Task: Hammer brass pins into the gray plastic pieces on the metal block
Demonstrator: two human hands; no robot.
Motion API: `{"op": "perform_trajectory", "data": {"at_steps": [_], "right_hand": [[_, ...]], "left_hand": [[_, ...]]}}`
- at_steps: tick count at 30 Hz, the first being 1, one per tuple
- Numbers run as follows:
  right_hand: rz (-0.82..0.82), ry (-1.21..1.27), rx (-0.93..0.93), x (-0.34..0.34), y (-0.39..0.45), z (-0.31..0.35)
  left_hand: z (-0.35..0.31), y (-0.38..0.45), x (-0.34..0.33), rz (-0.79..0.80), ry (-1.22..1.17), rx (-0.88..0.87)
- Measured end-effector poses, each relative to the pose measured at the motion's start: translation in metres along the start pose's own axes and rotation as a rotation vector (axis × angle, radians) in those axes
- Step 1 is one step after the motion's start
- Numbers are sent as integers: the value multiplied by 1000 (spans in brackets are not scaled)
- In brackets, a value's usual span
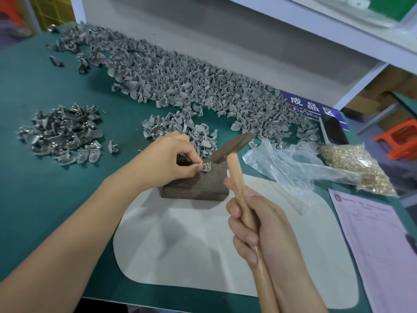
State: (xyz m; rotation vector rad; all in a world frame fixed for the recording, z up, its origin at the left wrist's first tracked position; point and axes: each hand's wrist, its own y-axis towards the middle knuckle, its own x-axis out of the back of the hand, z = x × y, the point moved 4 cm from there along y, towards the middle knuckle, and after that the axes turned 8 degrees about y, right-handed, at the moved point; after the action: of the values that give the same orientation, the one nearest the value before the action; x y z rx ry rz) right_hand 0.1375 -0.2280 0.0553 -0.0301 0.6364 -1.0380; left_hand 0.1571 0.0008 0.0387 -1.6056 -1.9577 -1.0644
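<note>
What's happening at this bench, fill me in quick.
A person is fitting brass pins into gray plastic pieces. The left hand pinches one gray piece, a brass pin in it, on the metal block. The right hand grips the hammer by its wooden handle, the head raised just above the piece. A long pile of gray pieces lies behind, a smaller pile to the left, and a bag of brass pins to the right.

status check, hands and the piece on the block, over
Left hand pinches gray piece with brass pin on metal block. Right hand grips hammer, head raised above the piece. Left fingertips close to the strike spot.
</note>
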Motion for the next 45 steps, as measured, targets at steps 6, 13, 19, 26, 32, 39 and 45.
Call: {"op": "perform_trajectory", "data": {"at_steps": [6,13,19,26,32,39,45], "right_hand": [[18,-24,24,-6,8,-10],[22,-129,139,-9,3,4],[-17,-153,24,-4,5,-1],[59,-177,142,-7,2,5],[37,-235,112,-4,3,7],[31,-191,28,-5,6,-1],[60,-145,158,-5,4,14]], "left_hand": [[0,1,1,13,-10,-12],[0,1,2,19,-34,-17],[2,1,3,27,-19,-19],[2,1,3,37,-11,-11],[1,1,4,26,20,-23],[0,1,5,36,20,-28],[2,1,5,38,15,-21]]}}
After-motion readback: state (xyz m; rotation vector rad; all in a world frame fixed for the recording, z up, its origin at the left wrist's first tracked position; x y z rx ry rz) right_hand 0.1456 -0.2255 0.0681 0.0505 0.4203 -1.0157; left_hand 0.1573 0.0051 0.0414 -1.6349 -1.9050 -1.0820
